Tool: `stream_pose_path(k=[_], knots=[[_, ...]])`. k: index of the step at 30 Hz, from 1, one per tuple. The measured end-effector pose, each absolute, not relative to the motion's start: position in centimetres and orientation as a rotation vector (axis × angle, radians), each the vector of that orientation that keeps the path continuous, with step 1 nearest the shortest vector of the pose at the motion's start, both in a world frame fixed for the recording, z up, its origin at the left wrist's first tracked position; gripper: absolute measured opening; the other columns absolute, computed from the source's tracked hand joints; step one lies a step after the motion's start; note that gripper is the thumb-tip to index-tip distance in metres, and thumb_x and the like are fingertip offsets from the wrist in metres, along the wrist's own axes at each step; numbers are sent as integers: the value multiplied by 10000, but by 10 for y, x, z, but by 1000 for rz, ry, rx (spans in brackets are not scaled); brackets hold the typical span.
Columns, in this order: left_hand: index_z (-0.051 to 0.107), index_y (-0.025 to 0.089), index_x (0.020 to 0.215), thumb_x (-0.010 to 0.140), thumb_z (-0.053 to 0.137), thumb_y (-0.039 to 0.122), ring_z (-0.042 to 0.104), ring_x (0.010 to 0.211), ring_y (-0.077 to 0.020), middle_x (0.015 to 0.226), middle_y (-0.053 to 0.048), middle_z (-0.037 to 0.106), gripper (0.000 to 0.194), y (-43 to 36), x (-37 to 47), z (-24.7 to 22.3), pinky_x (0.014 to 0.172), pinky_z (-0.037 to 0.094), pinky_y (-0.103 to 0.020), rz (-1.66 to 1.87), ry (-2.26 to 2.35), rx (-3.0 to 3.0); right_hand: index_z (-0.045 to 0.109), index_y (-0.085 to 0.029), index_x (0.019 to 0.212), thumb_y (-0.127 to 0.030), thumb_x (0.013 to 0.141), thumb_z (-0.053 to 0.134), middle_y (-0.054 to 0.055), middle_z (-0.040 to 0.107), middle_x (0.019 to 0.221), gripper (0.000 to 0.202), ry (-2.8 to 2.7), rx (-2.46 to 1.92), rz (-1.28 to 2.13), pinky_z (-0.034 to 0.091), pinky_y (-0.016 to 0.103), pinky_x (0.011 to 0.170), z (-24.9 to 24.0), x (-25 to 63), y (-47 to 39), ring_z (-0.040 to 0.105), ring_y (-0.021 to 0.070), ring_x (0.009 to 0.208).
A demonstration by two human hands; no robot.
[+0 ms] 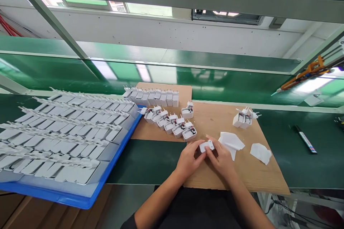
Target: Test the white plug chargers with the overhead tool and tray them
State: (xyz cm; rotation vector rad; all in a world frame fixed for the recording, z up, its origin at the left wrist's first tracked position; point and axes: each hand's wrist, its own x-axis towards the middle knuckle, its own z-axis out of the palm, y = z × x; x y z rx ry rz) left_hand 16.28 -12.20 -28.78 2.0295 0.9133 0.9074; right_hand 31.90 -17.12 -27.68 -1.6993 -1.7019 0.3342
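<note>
Between my two hands is a small white plug piece, tilted, its surface partly covered by my fingers. My left hand pinches its left side. Fingers of my right hand close on its right side and lower edge. Just beyond lie several open white charger housings in a slanting row, with dark and red parts showing inside. One more open housing stands a little farther back. White cloth or paper pieces lie right of my right hand.
A blue tray at left holds rows of white chargers. Closed chargers line the cardboard's back. A small charger cluster sits right, near a marker. An orange tool hangs at upper right.
</note>
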Motion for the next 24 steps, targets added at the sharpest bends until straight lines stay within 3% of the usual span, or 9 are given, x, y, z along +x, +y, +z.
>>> stream_pose_path(k=[5, 12, 18, 22, 24], knots=[[563, 206, 1161, 867, 581, 255, 642, 983, -196, 1099, -55, 689, 299, -122, 163, -288, 857, 539, -334, 915, 909, 2054, 562, -178, 1231, -384, 938, 432, 104, 638, 1261, 381, -1668, -1729, 369, 505, 399, 975, -278, 319, -170, 603, 235, 1166], [552, 231, 1200, 897, 516, 231, 631, 1049, -201, 1155, -58, 676, 305, -123, 161, -284, 910, 525, -350, 969, 842, 2151, 558, -214, 1263, -400, 933, 433, 105, 688, 1162, 399, -1617, -1742, 521, 525, 442, 924, -272, 317, -168, 650, 256, 1065], [568, 227, 1168, 888, 525, 209, 628, 1044, -210, 1141, -68, 675, 284, -124, 160, -284, 895, 533, -360, 944, 838, 2218, 198, -292, 1490, -433, 854, 596, 95, 428, 1483, 764, -1800, -1517, 921, 410, 482, 1086, -247, 352, -172, 452, 245, 1337], [568, 220, 1188, 890, 546, 249, 610, 1065, -222, 1179, -84, 650, 300, -128, 155, -275, 903, 525, -364, 982, 846, 2317, 368, -294, 1418, -467, 893, 514, 85, 524, 1398, 571, -1664, -1485, 875, 486, 434, 1013, -225, 366, -136, 579, 212, 1194], [576, 217, 1177, 890, 558, 274, 600, 1067, -222, 1180, -88, 645, 293, -123, 149, -263, 911, 512, -364, 1059, 861, 2353, 410, -252, 1390, -493, 882, 510, 107, 562, 1346, 571, -1652, -1600, 793, 533, 421, 923, -217, 361, -103, 635, 219, 1076]])
